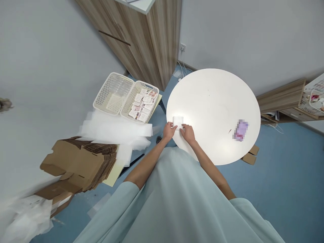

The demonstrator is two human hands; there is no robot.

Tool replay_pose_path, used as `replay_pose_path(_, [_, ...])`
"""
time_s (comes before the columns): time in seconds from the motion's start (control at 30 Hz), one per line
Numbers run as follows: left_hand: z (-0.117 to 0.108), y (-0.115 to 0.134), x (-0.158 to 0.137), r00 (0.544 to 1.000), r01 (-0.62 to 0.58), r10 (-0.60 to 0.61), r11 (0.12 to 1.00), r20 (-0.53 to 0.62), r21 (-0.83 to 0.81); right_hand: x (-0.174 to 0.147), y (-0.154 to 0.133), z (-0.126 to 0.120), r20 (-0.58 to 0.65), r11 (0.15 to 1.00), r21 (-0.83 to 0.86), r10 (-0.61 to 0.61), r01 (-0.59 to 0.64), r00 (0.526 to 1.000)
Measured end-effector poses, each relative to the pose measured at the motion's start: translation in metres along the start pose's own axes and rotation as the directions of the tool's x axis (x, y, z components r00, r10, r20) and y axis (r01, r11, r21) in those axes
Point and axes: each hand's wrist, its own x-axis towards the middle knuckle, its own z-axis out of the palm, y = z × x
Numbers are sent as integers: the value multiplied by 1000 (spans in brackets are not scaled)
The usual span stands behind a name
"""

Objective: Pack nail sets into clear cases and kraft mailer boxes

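A small, square white packet (178, 120) lies at the near left edge of the round white table (215, 98). It looks wrapped in thin white sheet, and what is inside cannot be made out. My left hand (169, 131) grips its lower left corner, with the thumb on top. At the lower right corner, my right hand (187, 133) pinches the packet between thumb and fingers.
Left of the table, a stand holds two white baskets (113, 92), one with many small printed packs (143, 104). White foam sheets (116, 126) and flattened cardboard boxes (76, 158) are stacked nearer. A blurred purple item (241, 130) lies on the table. A wooden cabinet (157, 44) stands behind.
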Motion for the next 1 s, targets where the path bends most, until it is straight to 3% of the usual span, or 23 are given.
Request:
replay_pose_path(0.23, [-19, -15, -3, 998, -30, 29, 999, 60, 18, -19, -10, 14, 11, 987, 144, 74, -74, 997])
replay_pose_path(0.43, [-26, -16, -5, 992, -98, 94, 994, 79, 51, -21, -21, 10, 31, 991, 80, 108, -110, 994])
replay_pose_path(0.6, [-45, -16, -16, 988, -137, 135, 990, 79, 18, -17, -49, -5, -77, 996, -59, 61, -66, 995])
replay_pose_path(0.77, [-102, -44, -43, 987, -157, 155, 978, -31, -136, -7, -105, -3, -25, 991, -45, -129, 127, 991])
replay_pose_path(0.9, [-166, -92, -74, 976, -104, 65, 978, -209, -182, 3, -153, 16, 92, 955, -42, -289, 294, 953])
replay_pose_path(1.0, [-213, -135, -106, 929, -5, -53, 988, -366, -156, 10, -187, 35, 180, 918, -44, -380, 393, 908])
